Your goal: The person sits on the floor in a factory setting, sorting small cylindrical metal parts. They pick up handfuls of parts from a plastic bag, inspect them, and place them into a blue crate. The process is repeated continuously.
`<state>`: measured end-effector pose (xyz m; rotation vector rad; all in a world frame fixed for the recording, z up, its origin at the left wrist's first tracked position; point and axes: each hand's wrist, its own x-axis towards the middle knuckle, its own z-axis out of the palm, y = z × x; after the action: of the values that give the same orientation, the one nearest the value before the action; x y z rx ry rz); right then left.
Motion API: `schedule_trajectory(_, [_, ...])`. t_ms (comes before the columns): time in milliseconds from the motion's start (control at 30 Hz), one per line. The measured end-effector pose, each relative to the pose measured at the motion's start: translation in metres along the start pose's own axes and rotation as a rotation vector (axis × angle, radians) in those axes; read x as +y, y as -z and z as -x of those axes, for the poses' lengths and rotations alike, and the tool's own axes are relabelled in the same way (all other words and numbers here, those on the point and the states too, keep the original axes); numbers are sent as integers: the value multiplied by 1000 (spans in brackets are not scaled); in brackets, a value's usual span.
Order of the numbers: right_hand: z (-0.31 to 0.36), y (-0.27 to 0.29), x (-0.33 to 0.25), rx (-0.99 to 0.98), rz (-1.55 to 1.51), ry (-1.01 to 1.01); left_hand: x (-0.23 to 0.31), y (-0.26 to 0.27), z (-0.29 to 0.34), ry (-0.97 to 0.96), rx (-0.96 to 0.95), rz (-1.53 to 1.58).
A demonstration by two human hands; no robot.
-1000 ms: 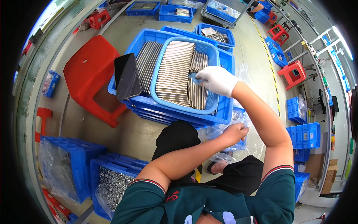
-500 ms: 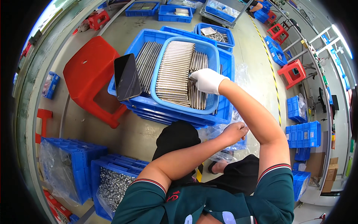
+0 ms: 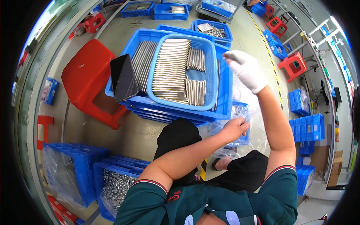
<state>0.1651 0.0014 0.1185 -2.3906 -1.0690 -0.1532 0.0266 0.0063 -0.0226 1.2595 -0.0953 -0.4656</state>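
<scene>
My right hand (image 3: 247, 72), in a white glove with greyish fingertips, is raised just right of the light-blue basket (image 3: 150, 84). Its fingers are loosely stretched and no object shows in them. Inside the basket a long row of slim metal rods (image 3: 171, 71) fills the left side. Two shorter stacks, an upper one (image 3: 196, 60) and a lower one (image 3: 195, 92), lie on the right with bare mesh between them. My bare left hand (image 3: 237, 128) is closed near my knee, above clear plastic bags; its curled fingers hide whatever they hold.
Beneath the basket stands a blue crate (image 3: 225, 107) with more rods; a black phone (image 3: 123, 78) leans on its left corner. A red stool (image 3: 88, 67) is at left. A crate of small metal parts (image 3: 116, 187) sits lower left. Blue crates (image 3: 307, 127) are stacked at right.
My right hand has lifted out of the basket and moved right, uncovering the gap between the two shorter rod stacks. My left hand has stayed almost in place. The view has shifted slightly.
</scene>
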Motion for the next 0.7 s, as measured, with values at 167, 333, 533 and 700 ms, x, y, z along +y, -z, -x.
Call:
schedule_trajectory(167, [86, 19, 129, 102, -109, -378, -3, -14, 0, -58, -4, 9])
schedule_trajectory(333, [176, -8, 182, -302, 240, -724, 10, -10, 4, -4, 42, 62])
schedule_trajectory(533, [290, -100, 290, -790, 390, -787, 9, -24, -1, 108, 43, 152])
schedule_trajectory(700, [351, -159, 326, -930, 93, -934, 3, -29, -9, 123, 91, 170])
